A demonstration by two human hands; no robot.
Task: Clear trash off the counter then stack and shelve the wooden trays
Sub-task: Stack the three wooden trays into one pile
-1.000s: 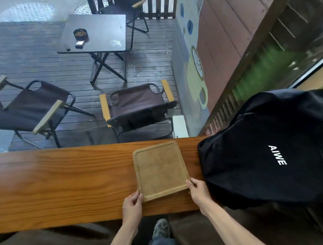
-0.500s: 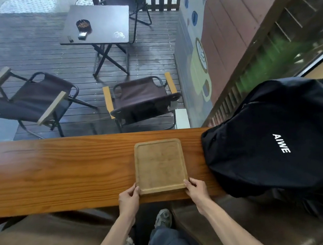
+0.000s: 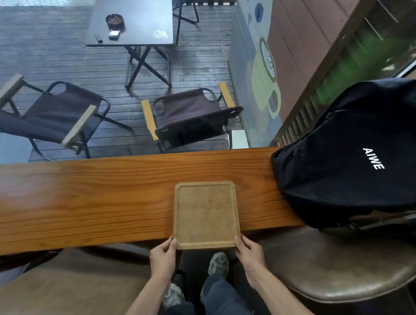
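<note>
The wooden tray [image 3: 205,214] lies flat on the worktop [image 3: 79,202], its near edge jutting just past the worktop's front edge, which leaves that edge free to be gripped from both sides. The left hand [image 3: 163,258] pinches the tray's near-left corner and the right hand [image 3: 249,252] pinches its near-right corner; each grip is closed on the rim, thumb on top and fingers apparently underneath, though the underside is hidden. Holding 2 corners likely keeps the tray level for a lift. Only 1 tray shows, and it is empty. A black backpack [image 3: 354,153] sits to the tray's right, near but apart. No trash shows around the tray, so clearing looks done and carrying toward a shelf seems next.
</note>
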